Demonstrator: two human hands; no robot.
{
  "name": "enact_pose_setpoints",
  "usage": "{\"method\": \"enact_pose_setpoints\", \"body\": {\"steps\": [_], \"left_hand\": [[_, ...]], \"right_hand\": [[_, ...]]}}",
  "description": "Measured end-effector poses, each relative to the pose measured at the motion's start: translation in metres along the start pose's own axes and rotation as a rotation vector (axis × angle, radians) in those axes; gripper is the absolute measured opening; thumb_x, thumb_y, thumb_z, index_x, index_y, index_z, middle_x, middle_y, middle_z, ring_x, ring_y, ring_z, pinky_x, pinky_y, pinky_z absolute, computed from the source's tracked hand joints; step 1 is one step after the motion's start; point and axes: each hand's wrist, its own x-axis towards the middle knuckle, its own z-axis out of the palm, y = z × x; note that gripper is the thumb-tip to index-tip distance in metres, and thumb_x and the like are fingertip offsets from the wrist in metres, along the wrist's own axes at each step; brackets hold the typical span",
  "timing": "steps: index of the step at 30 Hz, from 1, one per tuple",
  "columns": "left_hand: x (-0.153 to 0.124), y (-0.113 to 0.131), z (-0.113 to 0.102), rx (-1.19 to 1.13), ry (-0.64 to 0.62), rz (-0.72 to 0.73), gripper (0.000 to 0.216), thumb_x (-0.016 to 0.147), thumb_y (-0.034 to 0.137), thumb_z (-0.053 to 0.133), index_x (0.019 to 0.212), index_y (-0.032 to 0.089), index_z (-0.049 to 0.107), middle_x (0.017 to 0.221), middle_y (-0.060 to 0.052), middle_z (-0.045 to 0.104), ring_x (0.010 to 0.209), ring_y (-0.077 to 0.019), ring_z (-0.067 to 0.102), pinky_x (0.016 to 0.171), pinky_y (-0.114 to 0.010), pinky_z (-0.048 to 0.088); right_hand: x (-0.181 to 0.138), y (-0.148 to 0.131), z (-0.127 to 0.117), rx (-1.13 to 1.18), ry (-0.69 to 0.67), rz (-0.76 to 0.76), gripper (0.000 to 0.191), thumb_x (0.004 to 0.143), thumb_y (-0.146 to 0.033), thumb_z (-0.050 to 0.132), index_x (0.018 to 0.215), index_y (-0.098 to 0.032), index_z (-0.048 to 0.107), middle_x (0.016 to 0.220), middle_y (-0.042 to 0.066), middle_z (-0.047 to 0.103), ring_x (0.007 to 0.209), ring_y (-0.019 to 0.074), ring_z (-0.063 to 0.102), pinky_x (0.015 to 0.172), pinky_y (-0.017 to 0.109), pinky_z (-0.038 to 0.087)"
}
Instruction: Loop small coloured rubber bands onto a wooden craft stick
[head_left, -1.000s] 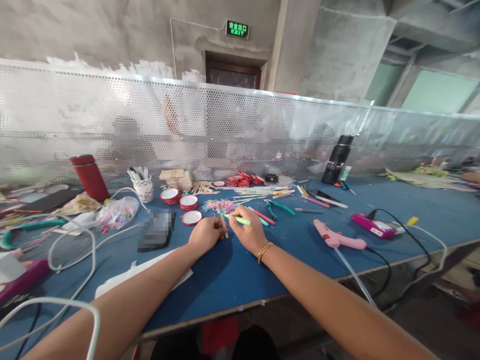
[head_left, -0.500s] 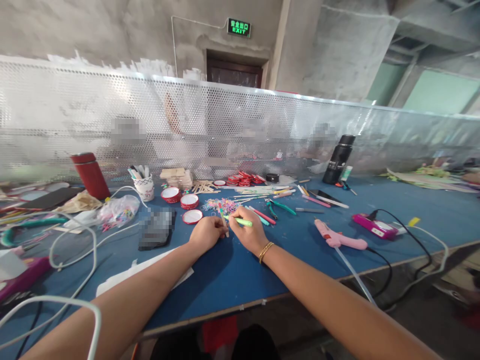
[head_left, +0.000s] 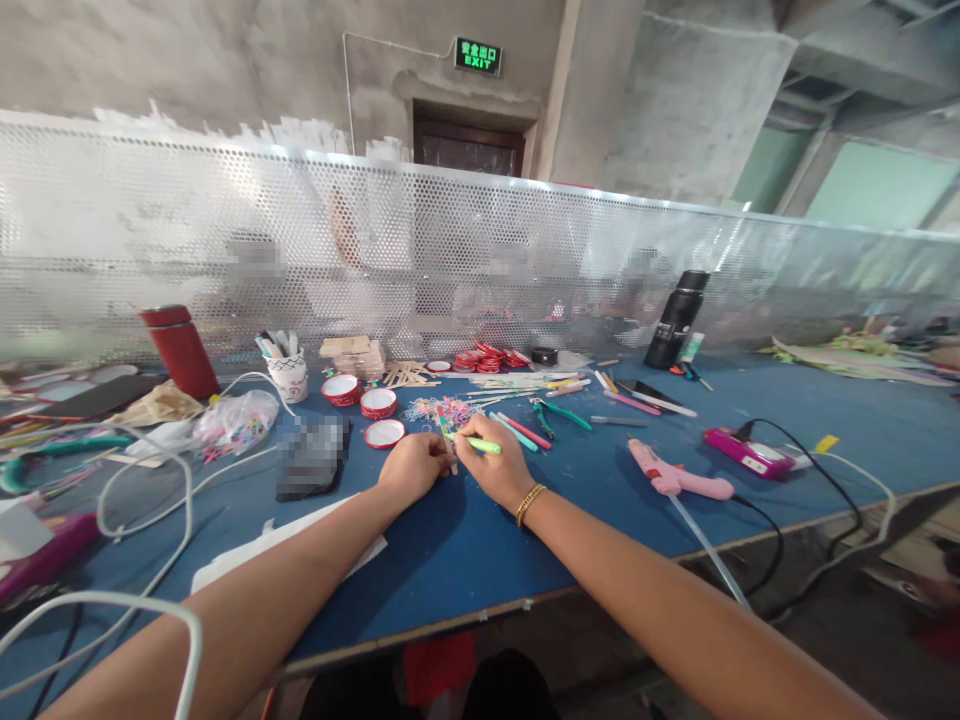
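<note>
Bare concrete wall (head_left: 247,60) at the back, lit green exit sign (head_left: 478,56) above a doorway. Perforated metal screen (head_left: 465,215) runs across in front of it, along the far side of a blue-topped table (head_left: 442,560).

Both forearms reach in from the near edge. Left hand (head_left: 409,468) rests low over the tabletop, fingers pinched narrow on a flat wooden stick (head_left: 442,420). Right hand (head_left: 499,460) sits just beside it, fingers closed in a writing grip on a light-green marker (head_left: 484,444); gold chain bracelet (head_left: 531,504) at that wrist.

Red flask (head_left: 180,355) at far left, tilted in view; black bottle (head_left: 675,325) at far right, near the screen. Pink glue gun (head_left: 679,478) lies right of the right hand, clear glue stick (head_left: 709,550) trailing from its rear. Black slab (head_left: 313,460), face pixelated, left of the left hand. Patterned paper cup (head_left: 289,380) beyond it, holding pens. Teal-handled pliers (head_left: 566,412) lie beyond the right hand.

Marker slants toward the stick, tip end at it; contact too small to confirm. Stick stands between the two hands, upper end coloured, pointing away from the person. Smallest: a heap of multicoloured bits (head_left: 424,408) just beyond the stick.
</note>
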Motion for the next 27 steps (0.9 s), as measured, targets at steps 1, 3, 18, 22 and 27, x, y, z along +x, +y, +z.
{"method": "enact_pose_setpoints", "body": {"steps": [1,3,18,22,27], "left_hand": [[0.0002,-0.0004,0.0001,-0.002,0.001,0.002,0.016,0.074,0.032,0.059,0.069,0.018,0.066,0.062,0.000,0.067,0.056,-0.0136,0.057,0.055,-0.024,0.037],[0.0004,-0.0009,0.0003,-0.004,0.000,0.008,0.016,0.074,0.032,0.059,0.069,0.018,0.066,0.062,0.000,0.067,0.055,-0.0135,0.057,0.055,-0.024,0.037],[-0.0002,0.0007,0.0006,0.001,0.000,-0.022,0.019,0.076,0.036,0.061,0.068,0.019,0.065,0.061,0.001,0.066,0.054,-0.0119,0.054,0.050,-0.022,0.034],[-0.0001,0.0006,0.0004,-0.022,-0.014,-0.023,0.018,0.075,0.034,0.060,0.069,0.018,0.065,0.061,0.000,0.066,0.054,-0.0121,0.055,0.051,-0.022,0.035],[-0.0018,0.0031,-0.0006,-0.035,-0.011,-0.008,0.016,0.075,0.031,0.059,0.067,0.018,0.064,0.062,0.000,0.067,0.055,-0.0128,0.057,0.052,-0.023,0.036]], "right_hand": [[0.0000,0.0000,0.0000,-0.002,0.000,-0.003,0.015,0.085,-0.022,0.054,0.070,-0.022,0.052,0.065,-0.001,0.056,0.064,0.0148,0.052,0.063,0.026,0.038],[0.0000,0.0003,0.0000,-0.010,0.000,-0.010,0.015,0.085,-0.022,0.054,0.070,-0.022,0.052,0.065,-0.001,0.056,0.064,0.0148,0.052,0.063,0.026,0.037],[0.0002,0.0018,-0.0019,-0.051,0.037,0.001,0.018,0.086,-0.023,0.053,0.068,-0.022,0.051,0.065,-0.001,0.057,0.063,0.0152,0.051,0.063,0.027,0.037],[-0.0004,0.0019,-0.0006,-0.032,0.024,-0.003,0.017,0.086,-0.022,0.053,0.068,-0.022,0.052,0.065,-0.001,0.056,0.065,0.0152,0.051,0.063,0.026,0.037],[-0.0002,0.0016,-0.0002,-0.005,0.002,-0.010,0.016,0.086,-0.023,0.054,0.070,-0.022,0.052,0.066,-0.001,0.056,0.065,0.0152,0.051,0.063,0.026,0.038]]}}
